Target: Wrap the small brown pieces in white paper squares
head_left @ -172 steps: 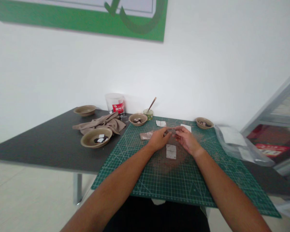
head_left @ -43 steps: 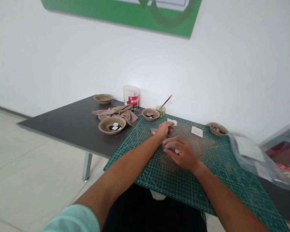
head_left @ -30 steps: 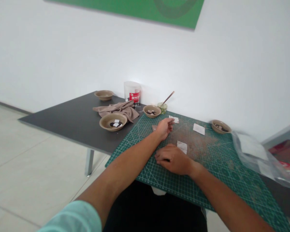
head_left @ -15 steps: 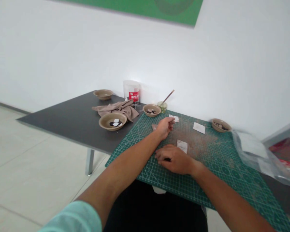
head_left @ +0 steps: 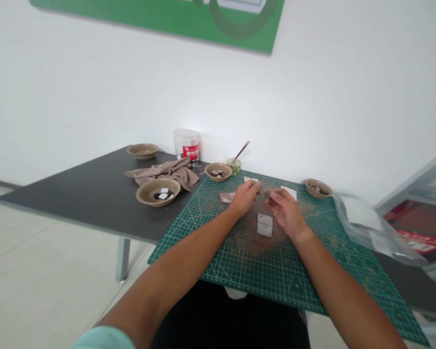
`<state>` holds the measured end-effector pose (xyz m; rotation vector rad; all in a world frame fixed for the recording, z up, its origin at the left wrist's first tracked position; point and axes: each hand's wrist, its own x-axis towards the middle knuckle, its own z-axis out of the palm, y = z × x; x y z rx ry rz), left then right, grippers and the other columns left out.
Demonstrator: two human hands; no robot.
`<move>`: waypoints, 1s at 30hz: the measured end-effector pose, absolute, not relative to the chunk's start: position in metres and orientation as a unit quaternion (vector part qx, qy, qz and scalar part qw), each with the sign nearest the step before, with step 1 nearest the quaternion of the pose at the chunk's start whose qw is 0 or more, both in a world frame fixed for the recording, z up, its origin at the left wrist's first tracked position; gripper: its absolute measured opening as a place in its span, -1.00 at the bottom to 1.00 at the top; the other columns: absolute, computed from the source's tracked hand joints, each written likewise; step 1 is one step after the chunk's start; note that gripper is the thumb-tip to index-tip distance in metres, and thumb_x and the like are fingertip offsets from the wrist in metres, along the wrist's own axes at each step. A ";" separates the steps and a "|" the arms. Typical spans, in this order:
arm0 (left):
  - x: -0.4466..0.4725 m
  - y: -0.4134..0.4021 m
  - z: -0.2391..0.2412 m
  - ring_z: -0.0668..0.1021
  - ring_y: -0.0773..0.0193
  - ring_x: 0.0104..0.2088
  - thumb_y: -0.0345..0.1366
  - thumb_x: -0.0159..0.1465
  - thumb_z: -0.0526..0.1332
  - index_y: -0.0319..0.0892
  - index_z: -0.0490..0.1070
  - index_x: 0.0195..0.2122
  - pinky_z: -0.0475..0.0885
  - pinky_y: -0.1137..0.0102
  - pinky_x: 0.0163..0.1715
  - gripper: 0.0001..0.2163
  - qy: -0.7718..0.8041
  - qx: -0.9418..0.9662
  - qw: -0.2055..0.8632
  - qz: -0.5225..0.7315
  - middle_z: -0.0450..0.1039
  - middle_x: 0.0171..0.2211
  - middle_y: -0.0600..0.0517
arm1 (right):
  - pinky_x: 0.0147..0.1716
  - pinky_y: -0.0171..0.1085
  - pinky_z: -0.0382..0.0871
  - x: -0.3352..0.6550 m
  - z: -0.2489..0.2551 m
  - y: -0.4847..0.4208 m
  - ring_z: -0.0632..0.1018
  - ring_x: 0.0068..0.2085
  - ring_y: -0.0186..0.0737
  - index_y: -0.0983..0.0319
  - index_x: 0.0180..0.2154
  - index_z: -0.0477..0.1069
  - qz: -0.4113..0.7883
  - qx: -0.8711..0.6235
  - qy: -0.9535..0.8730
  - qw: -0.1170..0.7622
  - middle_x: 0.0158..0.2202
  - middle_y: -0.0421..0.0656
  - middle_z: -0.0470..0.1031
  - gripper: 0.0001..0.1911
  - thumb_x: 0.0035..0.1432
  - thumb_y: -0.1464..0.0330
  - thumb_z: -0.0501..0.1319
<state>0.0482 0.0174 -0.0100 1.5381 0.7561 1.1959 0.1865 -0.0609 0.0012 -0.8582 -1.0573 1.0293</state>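
Note:
My left hand [head_left: 245,198] is over the green cutting mat [head_left: 218,259], fingers closed in a pinch; what they hold, if anything, is too small to make out. Close by on the right, my right hand [head_left: 285,211] pinches a small dark flat piece [head_left: 267,193] between thumb and fingers. Below the hands lies a smudged whitish square [head_left: 264,225] with a crease across it. A brownish folded piece [head_left: 225,197] rests left of my left hand. Two more white squares, a far one [head_left: 250,179] and one partly behind my right hand [head_left: 290,193], lie on the mat.
Along the back stand a bowl of dark pieces [head_left: 218,172], a glass jar [head_left: 234,166] with a brush-like stick, and another bowl [head_left: 319,189]. Leftward are a bowl with white squares [head_left: 158,193], a cloth [head_left: 163,172], a tub [head_left: 187,144] and a further bowl [head_left: 142,151]. Plastic bags [head_left: 370,223] lie right.
My right hand has risen from the near part of the mat to beside my left hand, and the dark piece now shows in its fingers. The view has shifted slightly.

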 end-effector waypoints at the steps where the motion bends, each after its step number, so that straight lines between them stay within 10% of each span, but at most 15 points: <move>1: 0.047 0.014 -0.009 0.42 0.32 -0.40 -0.16 0.30 0.17 -0.14 0.46 -0.38 0.29 0.46 -0.35 -0.80 0.309 0.658 0.480 0.492 0.44 -0.44 0.09 | -0.32 -0.31 0.51 0.188 0.001 -0.059 0.56 -0.36 -0.33 0.15 -0.32 0.48 0.464 -0.372 -0.455 0.662 -0.22 -0.23 0.62 -0.86 0.07 0.30 0.39; 30: 0.042 0.002 -0.006 0.40 0.28 -0.40 -0.14 0.39 0.07 -0.13 0.42 -0.42 0.21 0.44 -0.38 -0.70 0.280 0.781 0.338 0.444 0.37 -0.49 0.10 | -0.20 -0.34 0.57 0.194 0.000 -0.057 0.61 -0.23 -0.33 0.14 -0.24 0.52 0.508 -0.329 -0.395 0.691 -0.17 -0.25 0.60 -0.80 0.04 0.45 0.36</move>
